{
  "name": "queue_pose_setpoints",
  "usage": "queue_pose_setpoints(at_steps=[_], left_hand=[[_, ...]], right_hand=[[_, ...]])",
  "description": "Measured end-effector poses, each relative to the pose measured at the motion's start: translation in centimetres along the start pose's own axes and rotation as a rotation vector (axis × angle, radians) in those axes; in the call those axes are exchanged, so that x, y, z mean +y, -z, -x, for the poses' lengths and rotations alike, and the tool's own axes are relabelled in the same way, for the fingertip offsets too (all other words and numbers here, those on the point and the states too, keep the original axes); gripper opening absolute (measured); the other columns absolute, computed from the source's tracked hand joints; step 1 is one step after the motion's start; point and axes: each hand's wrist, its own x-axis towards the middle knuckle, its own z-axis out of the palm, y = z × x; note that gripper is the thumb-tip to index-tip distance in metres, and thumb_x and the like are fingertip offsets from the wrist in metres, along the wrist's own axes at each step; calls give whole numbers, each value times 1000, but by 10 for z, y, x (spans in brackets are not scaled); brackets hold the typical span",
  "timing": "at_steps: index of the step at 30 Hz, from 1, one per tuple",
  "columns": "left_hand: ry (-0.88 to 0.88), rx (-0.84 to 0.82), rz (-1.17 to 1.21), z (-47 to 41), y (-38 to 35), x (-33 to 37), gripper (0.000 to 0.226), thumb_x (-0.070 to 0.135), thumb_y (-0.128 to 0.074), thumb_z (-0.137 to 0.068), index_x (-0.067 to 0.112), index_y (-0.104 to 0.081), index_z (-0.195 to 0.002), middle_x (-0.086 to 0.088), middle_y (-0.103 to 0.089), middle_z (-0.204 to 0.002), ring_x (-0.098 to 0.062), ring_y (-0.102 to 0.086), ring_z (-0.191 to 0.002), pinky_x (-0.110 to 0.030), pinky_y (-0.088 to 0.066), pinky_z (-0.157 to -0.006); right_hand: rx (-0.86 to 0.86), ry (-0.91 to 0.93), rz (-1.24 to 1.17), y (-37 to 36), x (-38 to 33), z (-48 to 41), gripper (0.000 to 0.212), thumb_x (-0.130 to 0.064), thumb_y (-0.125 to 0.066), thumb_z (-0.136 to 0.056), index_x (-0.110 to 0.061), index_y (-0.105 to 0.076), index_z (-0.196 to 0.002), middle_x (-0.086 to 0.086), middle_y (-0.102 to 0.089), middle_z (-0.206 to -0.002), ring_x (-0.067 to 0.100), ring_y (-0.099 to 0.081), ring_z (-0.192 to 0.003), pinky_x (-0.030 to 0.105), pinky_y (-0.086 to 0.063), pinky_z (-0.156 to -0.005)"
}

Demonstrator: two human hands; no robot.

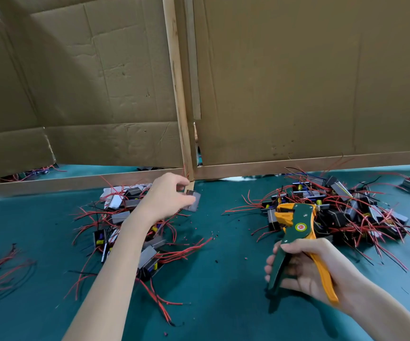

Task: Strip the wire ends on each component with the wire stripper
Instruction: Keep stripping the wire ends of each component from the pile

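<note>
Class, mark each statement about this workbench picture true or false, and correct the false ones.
1. The right hand grips the wire stripper. True.
2. The left hand holds nothing. False: it pinches a grey component.
3. The table has a red cover. False: the cover is green; the wires are red.
4. Components lie in two heaps, a left pile and a right pile. True.
5. Cardboard stands behind the table. True.
</note>
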Motion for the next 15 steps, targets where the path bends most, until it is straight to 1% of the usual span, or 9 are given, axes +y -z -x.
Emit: queue_pose_setpoints(at_steps=[1, 3, 5, 6, 8, 9, 10, 13, 15], left_hand=[[-15, 27, 98, 0, -1, 3, 35, 19, -72, -74, 17, -66, -109, -2, -63, -104, -16, -58, -96, -26, -41, -86], [-20, 86, 390, 1, -2, 10, 33, 5, -70, -78, 20, -66, -108, 2, -67, -106, -11, -63, -98, -23, -46, -89], [-30, 156, 679, 2, -4, 16, 38, -7, -64, -80, 23, -66, -103, 4, -67, -107, -7, -63, -98, -17, -49, -85], [-39, 203, 756, 1, -4, 18, 40, -10, -62, -80, 24, -66, -101, 5, -67, -106, -4, -63, -96, -15, -50, -81], [-64, 302, 734, 0, -4, 20, 42, -12, -62, -78, 26, -66, -98, 7, -67, -101, 4, -62, -88, -9, -48, -73], [-71, 340, 737, 0, -2, 20, 43, -13, -62, -77, 26, -66, -97, 7, -67, -98, 5, -62, -84, -8, -48, -71], [-71, 361, 783, 1, 0, 20, 43, -14, -62, -77, 25, -66, -96, 7, -67, -96, 3, -63, -83, -9, -48, -70], [-53, 463, 829, 1, 11, 20, 43, -15, -64, -75, 23, -67, -94, 4, -66, -93, -6, -62, -87, -14, -50, -75], [-86, 456, 989, 4, 23, 22, 41, -18, -62, -75, 17, -65, -97, 2, -65, -95, -9, -60, -88, -21, -50, -84]], right_hand=[[3, -2, 0, 0, 0, -1, 20, -6, -68, -57, 6, -70, -73, 29, -64, -83, 42, -68, -72, 52, -58, -67], [6, -1, -1, 1, 1, -2, 18, -6, -68, -58, 5, -70, -72, 29, -64, -83, 41, -68, -73, 52, -58, -68], [2, 7, -6, 1, 0, -1, 16, -6, -67, -61, 5, -71, -72, 29, -64, -84, 42, -68, -73, 52, -58, -69], [0, 11, -8, 1, 0, -1, 15, -6, -66, -62, 5, -71, -71, 28, -64, -83, 41, -68, -73, 52, -58, -68], [-5, 20, -9, -1, -1, 1, 14, -6, -65, -64, 5, -71, -70, 28, -64, -82, 41, -68, -71, 52, -59, -68], [-5, 25, -9, -1, -2, 2, 14, -6, -64, -64, 5, -71, -69, 28, -64, -81, 41, -68, -71, 52, -59, -67], [-5, 29, -11, -2, -2, 3, 14, -6, -63, -64, 6, -70, -69, 28, -64, -81, 40, -67, -70, 52, -59, -67], [-12, 32, -15, -4, -3, 4, 15, -6, -64, -64, 6, -70, -70, 28, -64, -81, 40, -67, -69, 51, -60, -65], [-17, 32, -15, -4, -2, 5, 15, -6, -64, -63, 6, -70, -70, 28, -64, -81, 40, -67, -69, 51, -59, -64]])
